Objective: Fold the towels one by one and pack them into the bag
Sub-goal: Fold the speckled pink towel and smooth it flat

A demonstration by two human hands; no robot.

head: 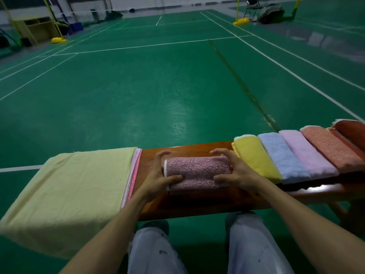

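Observation:
A folded dusty-pink towel (pixel 197 171) lies on the wooden bench (pixel 197 204) in front of me. My left hand (pixel 160 175) grips its left end, thumb on top and fingers behind. My right hand (pixel 235 171) grips its right end the same way. To the right lies a row of folded towels: yellow (pixel 254 159), light blue (pixel 282 157), pale pink (pixel 308 153), salmon (pixel 331 149) and dark red (pixel 353 133). A flat pale-yellow cloth bag (pixel 75 194) with a pink edge covers the bench's left part.
The bench stands on a green sports-court floor (pixel 138 86) with white lines. My knees in light trousers (pixel 158 254) sit just below the bench's near edge. Yellow net-post bases (pixel 59 40) and a wooden shelf (pixel 39 28) are far off.

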